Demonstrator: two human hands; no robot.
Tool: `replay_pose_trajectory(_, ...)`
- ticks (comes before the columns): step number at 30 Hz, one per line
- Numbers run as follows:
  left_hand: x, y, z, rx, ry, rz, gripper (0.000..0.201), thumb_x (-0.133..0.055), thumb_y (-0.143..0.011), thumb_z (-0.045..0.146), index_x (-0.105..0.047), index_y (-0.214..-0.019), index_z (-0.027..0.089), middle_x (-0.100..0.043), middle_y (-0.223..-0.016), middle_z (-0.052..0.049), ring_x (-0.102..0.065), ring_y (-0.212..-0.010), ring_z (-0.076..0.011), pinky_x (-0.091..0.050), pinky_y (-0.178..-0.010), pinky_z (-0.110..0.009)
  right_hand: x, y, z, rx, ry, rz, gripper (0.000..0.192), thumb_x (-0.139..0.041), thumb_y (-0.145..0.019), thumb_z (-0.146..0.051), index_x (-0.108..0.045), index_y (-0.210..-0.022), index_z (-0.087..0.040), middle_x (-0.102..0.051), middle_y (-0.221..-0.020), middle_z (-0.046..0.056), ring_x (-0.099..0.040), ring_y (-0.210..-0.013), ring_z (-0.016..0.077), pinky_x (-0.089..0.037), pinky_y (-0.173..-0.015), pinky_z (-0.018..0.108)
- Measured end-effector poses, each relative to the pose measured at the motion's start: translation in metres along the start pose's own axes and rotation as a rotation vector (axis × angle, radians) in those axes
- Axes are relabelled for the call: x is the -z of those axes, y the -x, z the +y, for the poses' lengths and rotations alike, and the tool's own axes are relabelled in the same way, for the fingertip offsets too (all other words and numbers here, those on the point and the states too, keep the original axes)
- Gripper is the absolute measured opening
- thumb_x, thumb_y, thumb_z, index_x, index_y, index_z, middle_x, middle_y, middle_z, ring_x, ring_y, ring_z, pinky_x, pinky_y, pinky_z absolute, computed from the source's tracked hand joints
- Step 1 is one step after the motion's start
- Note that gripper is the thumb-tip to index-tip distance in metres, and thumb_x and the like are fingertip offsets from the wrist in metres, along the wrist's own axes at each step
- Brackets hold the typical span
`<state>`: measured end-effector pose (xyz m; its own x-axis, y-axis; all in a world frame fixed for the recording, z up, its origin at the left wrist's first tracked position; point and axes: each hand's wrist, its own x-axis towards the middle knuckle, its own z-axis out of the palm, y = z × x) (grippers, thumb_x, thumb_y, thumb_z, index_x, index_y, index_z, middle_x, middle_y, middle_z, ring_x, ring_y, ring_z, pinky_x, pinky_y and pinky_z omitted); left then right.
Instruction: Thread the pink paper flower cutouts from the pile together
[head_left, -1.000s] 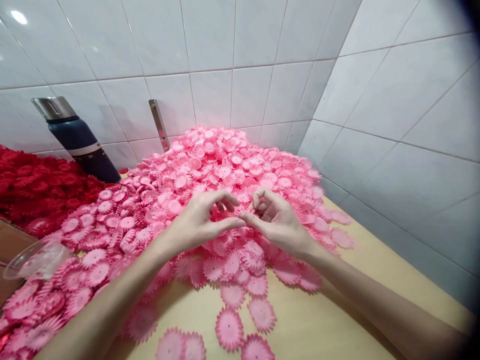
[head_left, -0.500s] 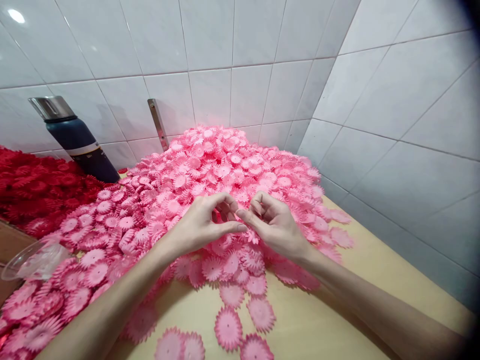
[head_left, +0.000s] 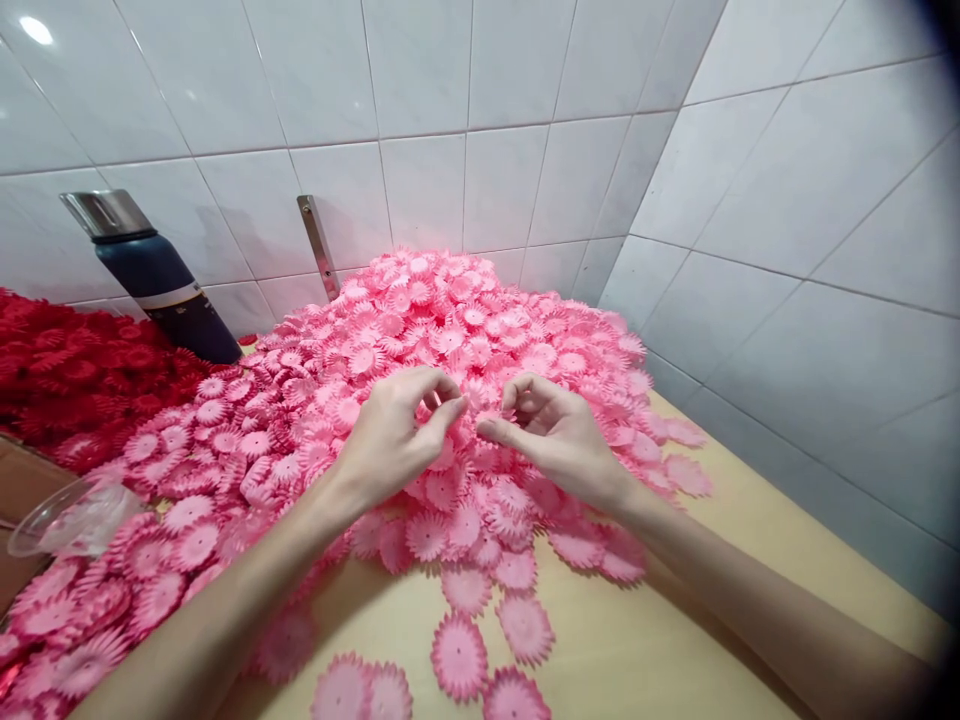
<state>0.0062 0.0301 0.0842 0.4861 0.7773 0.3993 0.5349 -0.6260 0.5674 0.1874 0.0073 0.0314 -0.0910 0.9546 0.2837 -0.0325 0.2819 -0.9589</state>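
Both of my hands hover over a large heap of pink, scallop-edged flower petal discs. My left hand is closed in a pinch, thumb against index fingertip; anything between them is too small to make out. Facing it across a small gap, my right hand has curled fingers and an extended thumb. A pink petal disc appears to sit between that thumb and the fingers, though it blends into the heap behind. Loose petal discs lie on the table in front of my hands.
A dark blue bottle with a steel cap leans at the back left, beside a red petal pile. At the left edge are a clear plastic container and a cardboard box. Tiled walls bound the table behind and right.
My hands have drawn apart from near touching. The left moved left and slightly up, its thumb and index closing into a pinch. The right thumb and fingers opened a little.
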Motion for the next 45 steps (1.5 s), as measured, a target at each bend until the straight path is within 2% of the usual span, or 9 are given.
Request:
replay_pose_trajectory(6, 0.022, -0.002, 0.001, 0.090, 0.140, 0.301, 0.012, -0.051, -0.092, 0.024, -0.060, -0.087, 0.016, -0.067, -0.094, -0.006, -0.062, -0.079, -0.0143, -0.051, -0.065, -0.026, 0.012, -0.007, 0.008, 0.029, 0.109, 0.139, 0.030, -0.077, -0.075, -0.037, -0.052, -0.078, -0.020, -0.050, -0.067, -0.004, -0.044, -0.057, 0.0085, -0.037, -0.050, 0.023)
replay_pose_trajectory(10, 0.039, -0.005, -0.018, 0.159, 0.062, 0.413, 0.016, -0.062, -0.086, 0.032, -0.065, -0.092, 0.017, -0.069, -0.093, -0.005, -0.062, -0.075, -0.0148, -0.048, -0.061, -0.025, 0.013, -0.010, 0.011, 0.043, 0.075, 0.128, 0.032, -0.080, -0.071, -0.037, -0.057, -0.085, -0.020, -0.057, -0.080, 0.000, -0.057, -0.071, 0.0133, -0.048, -0.065, 0.028)
replay_pose_trajectory(13, 0.037, -0.007, -0.029, 0.164, -0.021, 0.362, 0.029, -0.062, -0.086, 0.031, -0.063, -0.112, 0.017, -0.067, -0.115, -0.010, -0.062, -0.086, -0.0174, -0.050, -0.066, -0.027, 0.010, -0.008, 0.011, 0.052, 0.056, 0.070, 0.029, -0.079, -0.074, -0.034, -0.057, -0.087, -0.020, -0.060, -0.083, 0.001, -0.061, -0.079, 0.0154, -0.051, -0.074, 0.031)
replay_pose_trajectory(15, 0.033, -0.007, -0.028, 0.149, -0.022, 0.336, 0.033, -0.060, -0.086, 0.029, -0.060, -0.117, 0.017, -0.064, -0.120, -0.011, -0.062, -0.089, -0.0172, -0.051, -0.068, -0.028, 0.008, -0.006, 0.010, 0.046, 0.069, 0.059, 0.027, -0.077, -0.076, -0.033, -0.055, -0.086, -0.021, -0.054, -0.073, -0.003, -0.056, -0.069, 0.0119, -0.048, -0.066, 0.028)
replay_pose_trajectory(19, 0.023, -0.005, -0.013, 0.092, 0.055, 0.120, 0.017, -0.058, -0.088, 0.024, -0.065, -0.102, 0.015, -0.069, -0.100, -0.008, -0.063, -0.087, -0.0157, -0.051, -0.072, -0.028, 0.004, -0.003, 0.008, 0.026, 0.091, 0.045, 0.029, -0.074, -0.080, -0.033, -0.048, -0.086, -0.022, -0.036, -0.062, -0.009, -0.035, -0.054, 0.0077, -0.035, -0.051, 0.023)
replay_pose_trajectory(23, 0.014, -0.002, -0.002, -0.018, 0.102, -0.064, 0.013, -0.059, -0.089, 0.027, -0.065, -0.085, 0.016, -0.068, -0.080, -0.003, -0.060, -0.070, -0.0124, -0.047, -0.063, -0.026, 0.000, 0.000, 0.004, 0.006, 0.109, -0.012, 0.032, -0.073, -0.080, -0.032, -0.042, -0.083, -0.023, -0.036, -0.063, -0.009, -0.033, -0.053, 0.0078, -0.029, -0.047, 0.023)
replay_pose_trajectory(28, 0.009, 0.002, -0.005, -0.078, 0.162, -0.257, 0.017, -0.065, -0.085, 0.032, -0.062, -0.080, 0.016, -0.063, -0.073, 0.001, -0.055, -0.066, -0.0104, -0.043, -0.062, -0.025, -0.003, 0.003, 0.005, 0.047, 0.164, -0.036, 0.032, -0.071, -0.081, -0.029, -0.040, -0.079, -0.022, -0.035, -0.065, -0.008, -0.031, -0.052, 0.0077, -0.025, -0.045, 0.024)
replay_pose_trajectory(40, 0.003, 0.002, -0.008, -0.046, 0.144, -0.362, 0.014, -0.060, -0.087, 0.023, -0.065, -0.077, 0.016, -0.068, -0.076, -0.001, -0.058, -0.071, -0.0122, -0.043, -0.066, -0.026, -0.004, 0.005, 0.008, 0.020, 0.036, -0.133, 0.028, -0.073, -0.080, -0.024, -0.046, -0.075, -0.020, -0.043, -0.062, -0.007, -0.036, -0.052, 0.0064, -0.029, -0.046, 0.021)
replay_pose_trajectory(45, 0.004, 0.001, -0.005, -0.025, 0.027, -0.218, 0.012, -0.059, -0.087, 0.018, -0.065, -0.077, 0.016, -0.064, -0.074, 0.000, -0.054, -0.068, -0.0115, -0.042, -0.063, -0.026, 0.000, 0.004, 0.007, 0.007, -0.010, -0.122, 0.032, -0.080, -0.073, -0.022, -0.048, -0.078, -0.020, -0.048, -0.070, -0.006, -0.045, -0.062, 0.0079, -0.040, -0.056, 0.022)
